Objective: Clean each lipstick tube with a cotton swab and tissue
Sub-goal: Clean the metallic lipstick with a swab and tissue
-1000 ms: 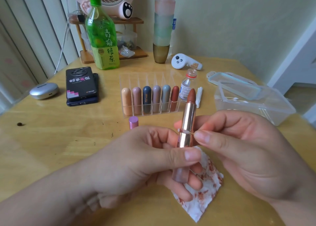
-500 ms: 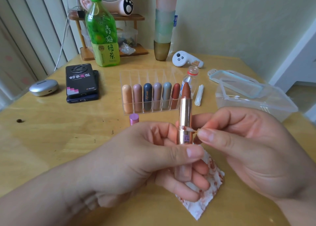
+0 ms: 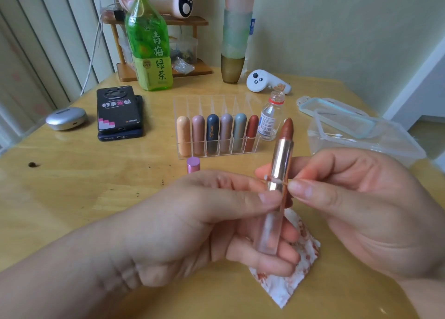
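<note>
Yellow wooden table (image 3: 72, 198): left hand (image 3: 192, 222) grips the light, probably slick lipstick tube (image 3: 280, 159) by its clear base; right hand (image 3: 361, 210) pinches a cotton swab (image 3: 277, 180) across it. The soft-looking bullet (image 3: 287, 128) is best left untouched.

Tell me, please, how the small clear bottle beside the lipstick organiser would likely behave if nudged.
The small clear bottle stands upright, tall on a narrow base, so it would probably tip readily. Its neck looks uncapped, so tipping may spill its contents. Being round, it would likely roll once down.
</note>
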Motion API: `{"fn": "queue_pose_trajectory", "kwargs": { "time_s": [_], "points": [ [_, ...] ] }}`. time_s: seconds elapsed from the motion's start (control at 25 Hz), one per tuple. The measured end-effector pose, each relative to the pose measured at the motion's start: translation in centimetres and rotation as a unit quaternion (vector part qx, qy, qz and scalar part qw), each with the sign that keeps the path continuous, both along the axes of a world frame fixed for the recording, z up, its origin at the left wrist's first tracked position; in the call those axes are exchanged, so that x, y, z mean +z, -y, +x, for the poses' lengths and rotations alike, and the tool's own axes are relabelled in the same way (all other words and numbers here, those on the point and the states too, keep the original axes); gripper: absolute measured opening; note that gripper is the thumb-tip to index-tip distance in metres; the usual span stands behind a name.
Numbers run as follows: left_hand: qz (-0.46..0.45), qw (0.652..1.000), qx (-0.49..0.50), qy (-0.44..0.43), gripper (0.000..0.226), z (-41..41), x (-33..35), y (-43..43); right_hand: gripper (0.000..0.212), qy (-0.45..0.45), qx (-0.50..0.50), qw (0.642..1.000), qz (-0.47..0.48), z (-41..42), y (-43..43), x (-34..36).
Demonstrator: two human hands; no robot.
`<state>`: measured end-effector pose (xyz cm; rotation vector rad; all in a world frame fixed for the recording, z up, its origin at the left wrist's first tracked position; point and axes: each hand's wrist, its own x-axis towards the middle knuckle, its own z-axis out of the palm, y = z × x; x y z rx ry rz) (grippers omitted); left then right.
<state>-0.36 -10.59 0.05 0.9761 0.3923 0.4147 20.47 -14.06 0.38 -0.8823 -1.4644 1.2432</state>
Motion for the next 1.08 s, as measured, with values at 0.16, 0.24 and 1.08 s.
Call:
{"fn": "queue_pose_trajectory", "kwargs": {
  "time_s": [0.16, 0.24, 1.08],
  "points": [
    [0.031, 0.999, 0.018, -0.008, 0.035, 0.12, -0.13, 0.14, 0.01, -0.008, 0.003, 1.0, -0.008, 0.11, 0.03, 0.07],
    [0.052, 0.998, 0.04, -0.017, 0.034, 0.36, -0.16, 0.43, 0.008, -0.004, -0.001, 1.0, -0.007, 0.08, 0.08, 0.09],
    [0.041, 0.999, -0.006, -0.012, 0.027, 0.27, -0.36, 0.57, 0.012, 0.007, 0.001, 1.0, 0.005, -0.03, 0.28, 0.09]
  ]
}}
